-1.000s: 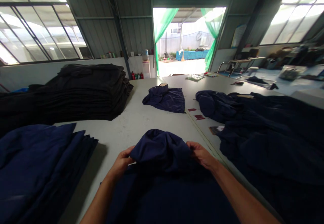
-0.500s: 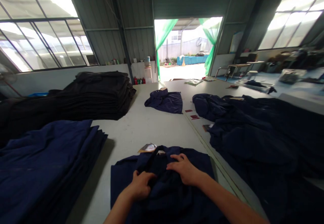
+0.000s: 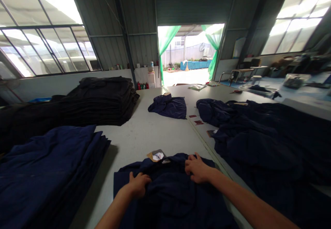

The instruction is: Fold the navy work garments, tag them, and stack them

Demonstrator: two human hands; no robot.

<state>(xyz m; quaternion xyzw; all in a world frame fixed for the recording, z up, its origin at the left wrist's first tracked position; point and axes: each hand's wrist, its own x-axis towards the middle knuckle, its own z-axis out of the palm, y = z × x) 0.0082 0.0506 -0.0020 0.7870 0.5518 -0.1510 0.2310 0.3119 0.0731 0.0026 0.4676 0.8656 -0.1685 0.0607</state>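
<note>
A navy jacket (image 3: 170,194) lies in front of me on the table, its collar at the far end and its front partly spread. My left hand (image 3: 139,184) is closed on the cloth at the left side of the opening, some fingertips hidden in the fabric. On the right, near the collar, my right hand (image 3: 198,169) has its fingers curled onto the cloth. A hang tag (image 3: 156,155) with a white and dark print sticks out beyond the collar.
Folded navy garments (image 3: 51,163) are stacked at the left, with a tall black garment stack (image 3: 103,99) behind. Loose navy garments (image 3: 258,142) cover the right side. A small navy piece (image 3: 169,106) lies farther up the pale table (image 3: 144,136), near dark red patches (image 3: 198,122).
My hands have moved apart, the left one leftward and the right one rightward, spreading the jacket's front. The hang tag has shifted slightly right. The view has tilted up a little.
</note>
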